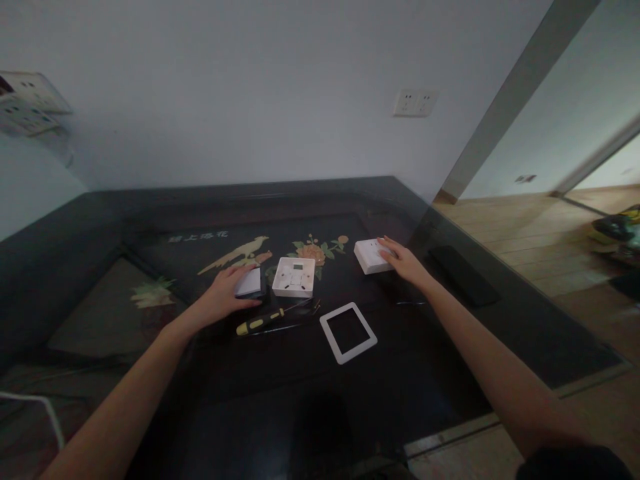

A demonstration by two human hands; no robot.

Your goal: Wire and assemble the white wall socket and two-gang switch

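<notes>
At the left, my left hand (223, 293) is closed around the sides of a small square piece with a white face and a dark base, likely a wall switch (250, 283). Out to the right, my right hand (405, 261) grips a white wall socket (369, 257) on a deep box, thumb and fingers over its right side. Between the hands lies an open white mounting box (295, 279), its hollow side up. In front of it are a yellow-and-black screwdriver (259, 323) and small screws (317, 305). Nearer me lies a white square cover frame (332, 341).
Everything lies on a dark glossy table (280, 400) with a bird-and-flower picture. A long black object (463, 275) lies at the right. The wall behind carries a double socket (416, 103); another socket with a plugged-in adapter (25, 115) is at far left. A white cable (47, 407) shows lower left.
</notes>
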